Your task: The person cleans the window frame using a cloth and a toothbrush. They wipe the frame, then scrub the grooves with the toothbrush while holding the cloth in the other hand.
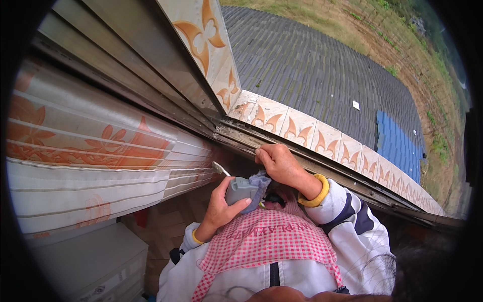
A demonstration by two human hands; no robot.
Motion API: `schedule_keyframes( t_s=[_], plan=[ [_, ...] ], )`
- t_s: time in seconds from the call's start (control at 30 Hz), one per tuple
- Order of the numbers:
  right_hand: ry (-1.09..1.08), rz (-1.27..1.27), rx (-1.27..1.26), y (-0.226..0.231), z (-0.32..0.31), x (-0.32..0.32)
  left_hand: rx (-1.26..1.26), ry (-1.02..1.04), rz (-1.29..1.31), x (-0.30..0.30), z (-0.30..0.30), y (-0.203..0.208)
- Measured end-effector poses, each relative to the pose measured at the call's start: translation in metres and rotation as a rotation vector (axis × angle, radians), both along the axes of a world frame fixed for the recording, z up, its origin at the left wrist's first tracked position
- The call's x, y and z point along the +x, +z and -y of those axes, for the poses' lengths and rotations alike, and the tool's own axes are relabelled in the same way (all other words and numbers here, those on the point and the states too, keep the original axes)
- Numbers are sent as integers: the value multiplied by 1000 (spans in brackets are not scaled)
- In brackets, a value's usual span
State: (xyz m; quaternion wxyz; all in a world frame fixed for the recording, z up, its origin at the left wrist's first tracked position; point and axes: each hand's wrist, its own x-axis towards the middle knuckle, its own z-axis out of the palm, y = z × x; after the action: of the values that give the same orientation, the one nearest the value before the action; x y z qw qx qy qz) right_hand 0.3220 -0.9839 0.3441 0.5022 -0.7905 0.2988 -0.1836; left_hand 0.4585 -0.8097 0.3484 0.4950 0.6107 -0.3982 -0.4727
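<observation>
The grey brush (240,190) sits in the left hand (221,206), fingers wrapped around its handle, bristle end pointing up toward the curtain (100,166). Just right of it, the right hand (279,162) presses a grey cloth (260,180) against the window track (322,168), fingers curled on the rail. Beyond the tiled ledge (302,128) lies open roof (312,65).

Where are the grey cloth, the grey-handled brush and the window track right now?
Grey cloth (259,179), head view, on the bunched fold under the right hand.
Grey-handled brush (240,191), head view, on the handle body in the left hand.
Window track (332,168), head view, on the bare metal rail.
</observation>
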Motion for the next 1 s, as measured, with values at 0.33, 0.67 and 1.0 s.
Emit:
schedule_keyframes(
  t_s=[0.33,0.67,1.0],
  plan=[
    [-277,209,727,20,25,-46,-11,-34,-2,-1,5,2],
    [-223,-215,-448,0,53,-14,-19,-26,-2,1,1,3],
    [-224,-329,-561,0,57,-2,-20,-6,26,6,-3,6]
  ],
)
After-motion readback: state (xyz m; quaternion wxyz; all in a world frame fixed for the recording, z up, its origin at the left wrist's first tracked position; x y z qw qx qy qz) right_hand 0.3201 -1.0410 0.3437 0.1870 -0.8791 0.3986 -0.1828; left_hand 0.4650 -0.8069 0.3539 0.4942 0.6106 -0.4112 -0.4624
